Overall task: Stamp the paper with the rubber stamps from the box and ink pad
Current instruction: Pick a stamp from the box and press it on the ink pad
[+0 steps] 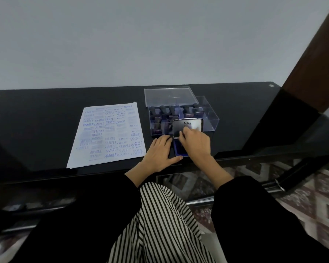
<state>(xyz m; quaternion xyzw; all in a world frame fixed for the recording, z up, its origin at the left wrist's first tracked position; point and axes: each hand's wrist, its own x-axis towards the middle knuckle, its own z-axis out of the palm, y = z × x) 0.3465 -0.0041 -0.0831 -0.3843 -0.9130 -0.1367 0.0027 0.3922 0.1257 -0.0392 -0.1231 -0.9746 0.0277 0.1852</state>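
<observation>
Right grip (195, 144) clasps raised lid (189, 124) of ink pad (179, 151) to expose ink; flat, open left grip (158, 152) beside pad apparently braces it

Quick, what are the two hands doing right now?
Left hand: open, flat on the table beside the ink pad.
Right hand: holding the ink pad's raised lid.
</observation>
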